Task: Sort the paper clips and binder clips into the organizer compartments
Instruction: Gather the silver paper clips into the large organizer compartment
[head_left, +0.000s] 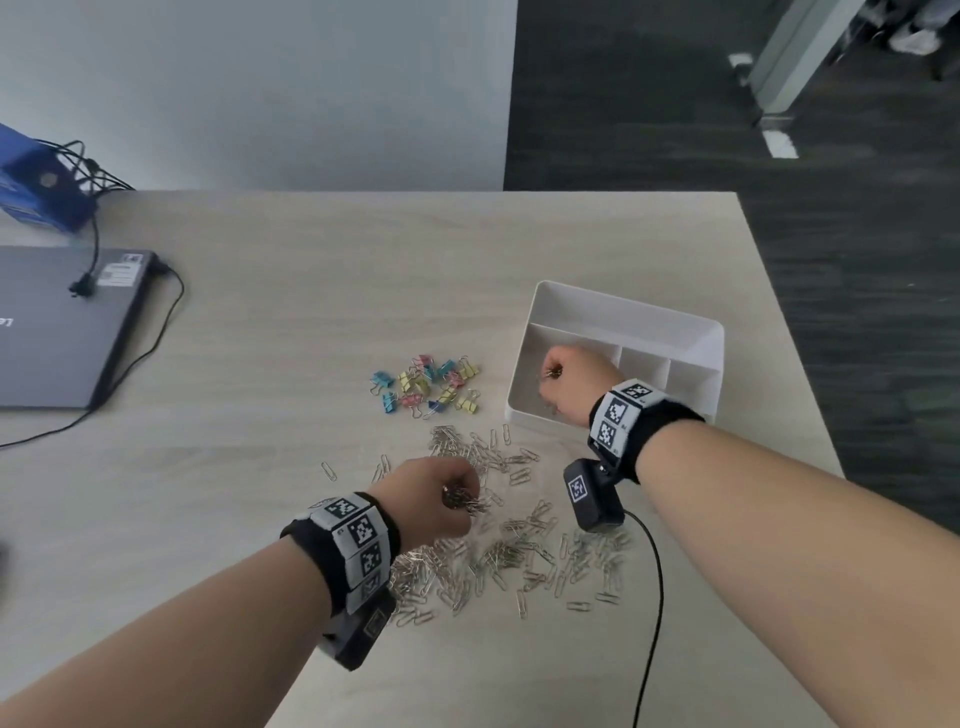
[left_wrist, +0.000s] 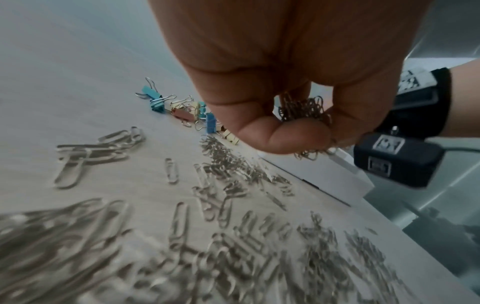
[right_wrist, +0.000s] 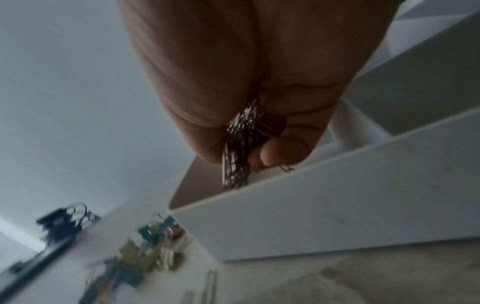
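My left hand (head_left: 441, 491) hangs over the spread of paper clips (head_left: 498, 551) on the table (head_left: 311, 312), to the left of the organizer (head_left: 623, 312) and nearer me. Its fingers are curled round a tangled wad of clips, and some stick out past my thumb. That wad is loosely hooked together, so I judge a few could shake free on the way across and drop back onto the table or into the wrong slot.

Left of the organizer and a little beyond the loose clips, the colored binder clips (head_left: 428, 384) sit in their own untouched cluster.

My right hand (head_left: 571, 376) is over the organizer's large left compartment, pinching a narrow sheaf of clips between thumb and fingers just inside its near wall. If I let go this close to the rim, some may catch on the edge and spill outside.

The two smaller compartments to the right look empty; the floor of the large one is mostly hidden by my hand.
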